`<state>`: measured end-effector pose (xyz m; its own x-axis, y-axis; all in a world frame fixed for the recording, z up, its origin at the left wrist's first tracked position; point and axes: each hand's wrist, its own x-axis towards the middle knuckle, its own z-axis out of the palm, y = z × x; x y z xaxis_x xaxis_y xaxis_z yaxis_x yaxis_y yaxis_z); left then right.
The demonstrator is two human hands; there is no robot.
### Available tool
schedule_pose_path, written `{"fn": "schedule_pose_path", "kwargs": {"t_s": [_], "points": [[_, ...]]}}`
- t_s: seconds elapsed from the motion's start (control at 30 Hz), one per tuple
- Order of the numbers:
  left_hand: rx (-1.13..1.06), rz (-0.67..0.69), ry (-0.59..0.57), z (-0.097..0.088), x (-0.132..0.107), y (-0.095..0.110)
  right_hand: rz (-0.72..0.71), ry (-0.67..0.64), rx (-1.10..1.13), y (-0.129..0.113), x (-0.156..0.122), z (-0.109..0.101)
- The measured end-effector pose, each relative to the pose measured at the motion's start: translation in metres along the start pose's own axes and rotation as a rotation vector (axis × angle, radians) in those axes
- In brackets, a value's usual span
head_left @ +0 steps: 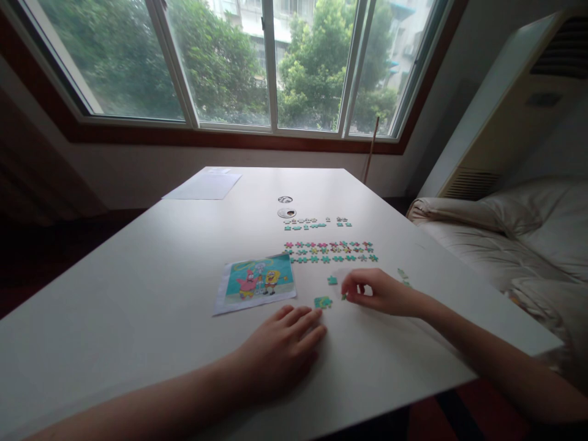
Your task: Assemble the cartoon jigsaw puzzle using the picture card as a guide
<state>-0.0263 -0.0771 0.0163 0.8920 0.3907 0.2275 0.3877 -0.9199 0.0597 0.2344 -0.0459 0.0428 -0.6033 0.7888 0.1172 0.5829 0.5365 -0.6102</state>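
Observation:
My left hand (pixel 287 349) lies flat on the white table, fingers stretched out, with its fingertips just below a small joined cluster of green puzzle pieces (pixel 323 302). Thumb and fingers of my right hand (pixel 374 291) pinch a small green jigsaw piece (pixel 344 296) close to the tabletop, right of the cluster. A single teal jigsaw piece (pixel 332 280) lies above the cluster. Left of it is a printed reference picture (pixel 260 280) of cartoon figures on white paper. Rows of loose jigsaw pieces (pixel 328 250) are laid out beyond my hands.
More pieces (pixel 316 223) form rows farther back, near two round flat items (pixel 285 206). A few green pieces (pixel 403 277) lie right of my right hand. White paper (pixel 204 185) rests at the far left of the table (pixel 138 275). A cushioned sofa (pixel 500 233) stands along the right.

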Motion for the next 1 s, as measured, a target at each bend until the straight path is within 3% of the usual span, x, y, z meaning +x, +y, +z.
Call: {"fn": "schedule_pose_path", "kwargs": {"t_s": [0.2,0.43,0.7,1.0], "points": [[0.004,0.011,0.017,0.0,0.001,0.0,-0.084,0.079,-0.101,0.002,0.002,0.005],[0.011,0.005,0.017,0.004,0.0,-0.001,0.065,0.085,-0.139,0.016,0.004,0.013],[0.008,0.015,0.013,0.0,0.001,0.0,-0.034,0.05,-0.255,0.024,-0.003,-0.008],[0.004,0.009,0.013,0.004,0.0,-0.001,0.04,0.073,-0.374,0.049,-0.008,-0.033]]}}
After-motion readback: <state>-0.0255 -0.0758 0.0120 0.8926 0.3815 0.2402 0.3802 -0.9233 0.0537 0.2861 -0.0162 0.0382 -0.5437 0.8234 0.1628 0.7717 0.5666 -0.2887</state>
